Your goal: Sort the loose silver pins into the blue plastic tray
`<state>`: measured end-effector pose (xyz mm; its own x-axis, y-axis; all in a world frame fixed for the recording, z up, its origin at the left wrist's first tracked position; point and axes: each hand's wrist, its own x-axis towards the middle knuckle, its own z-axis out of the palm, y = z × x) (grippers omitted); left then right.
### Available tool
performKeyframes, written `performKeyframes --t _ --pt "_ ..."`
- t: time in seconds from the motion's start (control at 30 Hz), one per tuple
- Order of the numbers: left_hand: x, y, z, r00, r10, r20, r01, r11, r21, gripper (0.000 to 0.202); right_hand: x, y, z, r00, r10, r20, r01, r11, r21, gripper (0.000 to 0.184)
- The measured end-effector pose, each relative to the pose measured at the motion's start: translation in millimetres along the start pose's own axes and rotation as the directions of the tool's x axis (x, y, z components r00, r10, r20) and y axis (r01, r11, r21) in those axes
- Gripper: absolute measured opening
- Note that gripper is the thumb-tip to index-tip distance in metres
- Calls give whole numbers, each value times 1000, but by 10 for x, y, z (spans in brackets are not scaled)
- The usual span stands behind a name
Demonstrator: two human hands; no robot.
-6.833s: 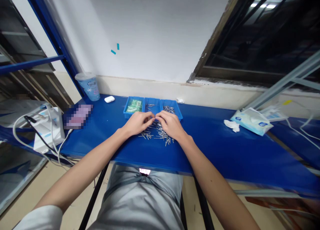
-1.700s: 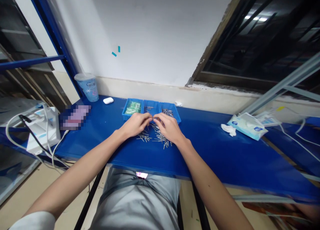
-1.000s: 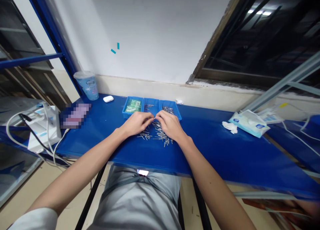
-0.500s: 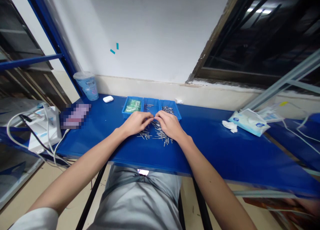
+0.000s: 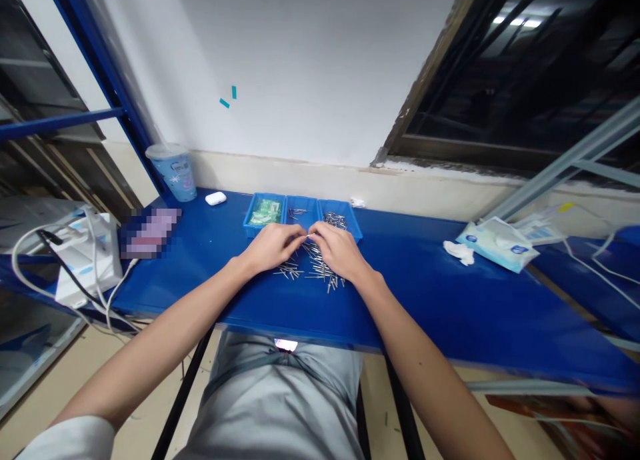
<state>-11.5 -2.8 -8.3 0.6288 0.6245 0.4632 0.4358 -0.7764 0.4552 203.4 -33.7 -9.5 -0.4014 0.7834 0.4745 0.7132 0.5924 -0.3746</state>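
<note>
Metal pins (image 5: 333, 283) lie loose on the table (image 5: 300, 307) on the person's side of the middle bin (image 5: 311, 207), in two groups: a smaller group (image 5: 289, 271) toward its left, a larger group (image 5: 321, 270) toward its right. The left hand (image 5: 274, 245) and right hand (image 5: 339, 248) meet just in front of that bin, the fingertips of both apparently pinching one slim piece (image 5: 309, 236); it is mostly hidden, so its exact form cannot be told. A light, even pinch from both sides should suit something so thin. Holding it straight between steady fingertips would likely prevent slipping, and lifted wrists would avoid scattering the pins below. The middle bin holds a few pins. Just left of it, a bin (image 5: 253, 232) contains green packets (image 5: 266, 211); just right, another bin (image 5: 354, 223) contains many pins. Beyond the middle bin rises a white wall (image 5: 300, 80).
</note>
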Motion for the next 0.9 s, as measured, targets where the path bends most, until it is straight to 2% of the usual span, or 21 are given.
performKeyframes --t 0.2,0.37,0.47,0.67,0.9 --pt "1 0 -8 1000 1 3 -1 1000 -3 23 8 0 4 1000 26 6 -26 1000 -12 29" --pt "4 17 -24 999 -36 -14 36 999 27 25 0 -14 -7 999 32 -2 -32 999 22 18" --pt "2 28 -31 999 -49 -19 49 998 28 25 1 -15 3 1000 21 -12 -21 1000 8 18" --pt "-1 9 -19 999 -31 -9 31 1000 5 25 12 -18 21 999 33 -20 -33 999 -14 27" --pt "11 -15 -3 1000 2 -29 -3 1000 -8 24 5 -32 1 999 5 -41 -3 999 53 15"
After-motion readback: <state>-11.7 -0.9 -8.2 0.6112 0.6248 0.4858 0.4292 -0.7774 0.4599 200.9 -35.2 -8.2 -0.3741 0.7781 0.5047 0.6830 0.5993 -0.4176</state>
